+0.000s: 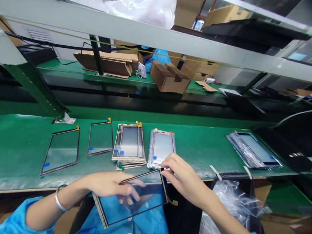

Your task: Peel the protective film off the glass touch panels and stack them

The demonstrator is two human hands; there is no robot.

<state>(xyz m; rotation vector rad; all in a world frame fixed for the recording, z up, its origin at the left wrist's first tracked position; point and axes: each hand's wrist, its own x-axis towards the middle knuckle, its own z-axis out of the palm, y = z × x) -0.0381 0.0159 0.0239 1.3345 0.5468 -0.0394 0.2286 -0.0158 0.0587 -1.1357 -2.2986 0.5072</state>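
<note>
Glass touch panel [132, 199], clear with a dark border and a gold ribbon tail at one corner, is held in both hands just above the person's blue smock [139, 228], past the front edge of a green-topped workbench [20, 148]. The left hand [109, 184], with a silver bangle [58, 202] at the wrist, grips the panel's far edge, its fingers close together and curled over, showing through the glass. The right hand [182, 177] pinches the far right corner, fingertips bunched on the border. On the bench, two single panels [61, 152] lie to the left, then a loose stack of panels [129, 145]. A plastic-wrapped stack [161, 148] sits just beyond the right hand, and another wrapped stack [253, 150] lies further right. Below the bench edge on the right hangs a clear plastic bag [226, 211].
</note>
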